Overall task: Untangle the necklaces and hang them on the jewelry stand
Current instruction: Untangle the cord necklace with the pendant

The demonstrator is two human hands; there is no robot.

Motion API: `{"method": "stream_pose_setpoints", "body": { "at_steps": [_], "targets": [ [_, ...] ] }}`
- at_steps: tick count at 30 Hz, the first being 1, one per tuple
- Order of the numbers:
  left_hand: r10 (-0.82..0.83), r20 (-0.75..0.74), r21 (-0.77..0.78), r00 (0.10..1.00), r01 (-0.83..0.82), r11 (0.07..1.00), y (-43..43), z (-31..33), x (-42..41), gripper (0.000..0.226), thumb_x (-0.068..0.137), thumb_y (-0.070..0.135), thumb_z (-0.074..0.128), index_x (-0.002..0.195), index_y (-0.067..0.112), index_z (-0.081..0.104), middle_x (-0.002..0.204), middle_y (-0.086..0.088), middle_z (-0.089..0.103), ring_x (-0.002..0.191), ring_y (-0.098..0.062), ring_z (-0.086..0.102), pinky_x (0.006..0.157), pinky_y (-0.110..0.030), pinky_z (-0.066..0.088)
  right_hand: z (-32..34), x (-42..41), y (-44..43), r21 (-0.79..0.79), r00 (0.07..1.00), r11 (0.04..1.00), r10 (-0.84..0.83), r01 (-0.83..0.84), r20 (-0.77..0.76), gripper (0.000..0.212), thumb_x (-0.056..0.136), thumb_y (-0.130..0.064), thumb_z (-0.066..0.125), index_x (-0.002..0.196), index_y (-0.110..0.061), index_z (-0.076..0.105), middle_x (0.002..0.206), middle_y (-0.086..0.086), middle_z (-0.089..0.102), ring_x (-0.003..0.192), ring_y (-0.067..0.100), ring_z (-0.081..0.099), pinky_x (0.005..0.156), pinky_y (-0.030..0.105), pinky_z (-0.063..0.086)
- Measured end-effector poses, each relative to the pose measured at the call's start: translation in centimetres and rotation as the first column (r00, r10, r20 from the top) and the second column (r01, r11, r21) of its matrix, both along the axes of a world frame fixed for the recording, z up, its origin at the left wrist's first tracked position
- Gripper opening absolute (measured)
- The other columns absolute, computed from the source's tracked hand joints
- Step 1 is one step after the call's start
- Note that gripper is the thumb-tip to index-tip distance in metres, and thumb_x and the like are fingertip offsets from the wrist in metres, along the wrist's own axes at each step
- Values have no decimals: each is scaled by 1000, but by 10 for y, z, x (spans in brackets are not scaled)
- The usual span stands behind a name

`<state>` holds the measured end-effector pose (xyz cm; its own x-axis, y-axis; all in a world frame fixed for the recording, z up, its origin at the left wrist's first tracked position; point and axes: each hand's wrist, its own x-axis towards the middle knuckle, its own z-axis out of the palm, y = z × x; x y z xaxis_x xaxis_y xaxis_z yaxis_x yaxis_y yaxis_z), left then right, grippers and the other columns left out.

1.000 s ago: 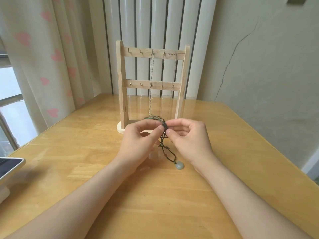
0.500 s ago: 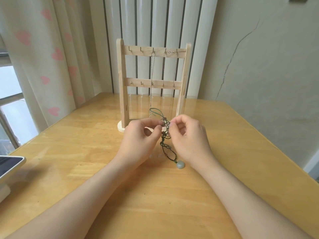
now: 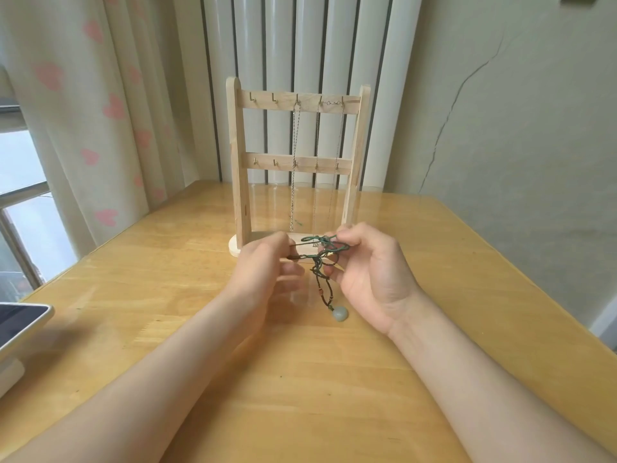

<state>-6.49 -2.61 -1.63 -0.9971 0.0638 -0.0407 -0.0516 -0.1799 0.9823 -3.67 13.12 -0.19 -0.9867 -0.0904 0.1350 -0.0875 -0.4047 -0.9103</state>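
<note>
cord necklace (image 3: 322, 262) between both hands

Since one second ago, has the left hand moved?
Yes. The left hand has drawn slightly leftward, toward the left post of the jewelry stand, stretching the green cord necklace away from the right hand.

Jewelry stand (image 3: 238, 168) on table (image 3: 434, 295), hands before it, necklace (image 3: 320, 262) between
</note>
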Motion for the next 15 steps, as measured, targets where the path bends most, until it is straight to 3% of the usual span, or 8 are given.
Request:
{"method": "stream_pose_setpoints", "body": {
  "at_steps": [3,5,10,15],
  "targets": [
    [-84,-17,311,996,85,946,-5,6,1,21,88,11,37,73,13,52,72,-5,59,69,-22,60,75,-37,47,-3,-3,0,102,996,991,-93,91,13,9,77,-17,68,78,-19,60,87,6,67,76,16,57,76,35,39],
    [-161,-36,421,986,161,893,-7,10,4,20,87,16,41,70,15,52,72,-5,58,72,-21,60,80,-38,45,-6,-4,1,181,993,976,-121,117,12,12,83,-20,73,82,-20,61,92,6,70,79,16,61,79,36,40],
    [-191,-72,278,979,203,939,-9,10,2,13,97,11,55,85,17,56,66,2,51,70,-15,61,76,-32,47,-6,0,2,297,985,939,-162,172,-56,14,80,-37,76,80,-26,69,93,1,76,88,17,69,85,38,43],
    [-219,-148,100,964,235,967,-7,9,1,4,99,14,60,96,12,61,63,-1,50,63,-18,55,74,-33,46,-9,-1,2,312,984,933,-160,178,-84,12,99,-29,72,93,-22,79,95,-3,78,96,14,69,93,37,47]
  ]
}}
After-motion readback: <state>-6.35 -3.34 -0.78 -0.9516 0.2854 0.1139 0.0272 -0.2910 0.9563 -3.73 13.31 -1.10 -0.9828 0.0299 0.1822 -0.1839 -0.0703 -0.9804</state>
